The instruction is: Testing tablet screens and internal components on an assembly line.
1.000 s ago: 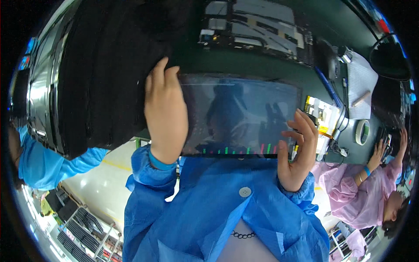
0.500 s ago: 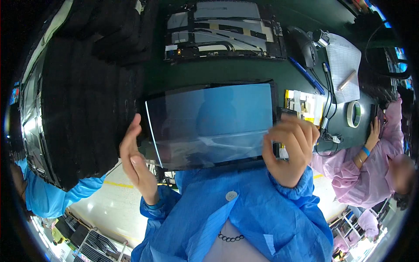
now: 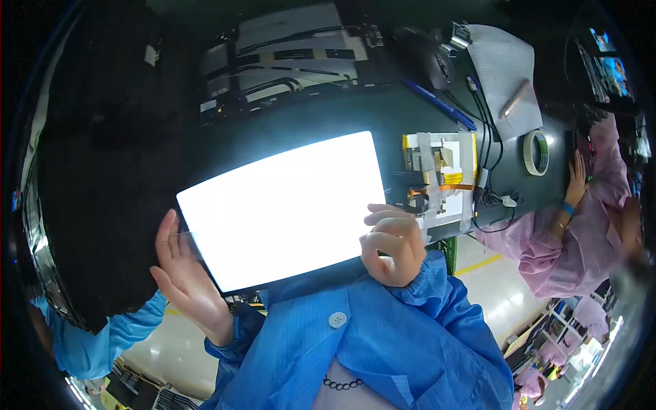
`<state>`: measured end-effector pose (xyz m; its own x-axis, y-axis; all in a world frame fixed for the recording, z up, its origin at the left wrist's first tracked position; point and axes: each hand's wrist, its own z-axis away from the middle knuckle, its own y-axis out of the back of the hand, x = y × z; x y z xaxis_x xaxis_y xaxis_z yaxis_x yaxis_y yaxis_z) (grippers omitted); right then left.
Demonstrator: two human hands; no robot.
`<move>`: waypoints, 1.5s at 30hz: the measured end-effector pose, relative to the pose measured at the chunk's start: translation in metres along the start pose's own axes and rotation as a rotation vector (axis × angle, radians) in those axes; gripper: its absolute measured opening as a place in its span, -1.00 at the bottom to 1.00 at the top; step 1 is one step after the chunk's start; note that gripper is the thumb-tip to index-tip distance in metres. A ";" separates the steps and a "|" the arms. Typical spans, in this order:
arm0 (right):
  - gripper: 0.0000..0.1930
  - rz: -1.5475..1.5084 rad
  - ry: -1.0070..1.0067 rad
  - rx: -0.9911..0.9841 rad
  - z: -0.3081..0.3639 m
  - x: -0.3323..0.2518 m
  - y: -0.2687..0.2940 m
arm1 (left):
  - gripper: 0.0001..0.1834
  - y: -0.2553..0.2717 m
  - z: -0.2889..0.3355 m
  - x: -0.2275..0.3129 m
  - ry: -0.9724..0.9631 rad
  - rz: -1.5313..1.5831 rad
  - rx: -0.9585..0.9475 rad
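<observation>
A tablet-like screen panel (image 3: pixel 283 212) with a dark rim lies tilted in front of me, its face glowing bright white. Along its left edge rests my left hand (image 3: pixel 193 287), open, with fingers stretched and the thumb apart. My right hand (image 3: pixel 395 247) is at the panel's right edge. Its fingers are curled, thumb and forefinger forming a ring, and one fingertip lies over the lit face. Whether anything is pinched there I cannot make out.
Beyond the panel lies an opened device (image 3: pixel 287 58) with exposed inner parts. To the right are a taped battery-like pack (image 3: pixel 447 181), a blue pen (image 3: pixel 441 106), a mouse (image 3: pixel 424 61), cables, paper (image 3: pixel 502 75) and a tape roll (image 3: pixel 536 153). Dark stacked pieces (image 3: pixel 102 178) stand left. A co-worker in pink (image 3: pixel 560 253) sits right.
The screen has gone from dim blue-grey to bright white. The panel sits further left and more tilted in view. My right hand has moved left with it, and the view has shifted.
</observation>
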<state>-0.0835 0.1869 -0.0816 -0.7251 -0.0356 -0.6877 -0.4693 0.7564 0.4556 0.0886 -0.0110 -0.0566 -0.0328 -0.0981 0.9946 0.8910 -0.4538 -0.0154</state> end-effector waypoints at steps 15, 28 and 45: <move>-0.79 -0.696 -0.118 -0.763 -0.013 -0.051 0.003 | -0.57 -0.004 -0.020 -0.016 -0.256 -0.566 0.147; -0.73 0.248 0.005 -0.264 -0.059 -0.033 -0.001 | -0.78 -0.012 0.002 0.047 -0.438 -0.407 -1.028; -0.89 0.362 -0.223 -0.131 -0.037 0.014 0.051 | -0.23 0.005 0.013 -0.002 -0.444 -0.078 -0.102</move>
<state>-0.1362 0.2008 -0.0468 -0.7350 0.3689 -0.5689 -0.2751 0.6046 0.7475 0.0990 -0.0021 -0.0575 0.1191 0.3191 0.9402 0.8438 -0.5316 0.0735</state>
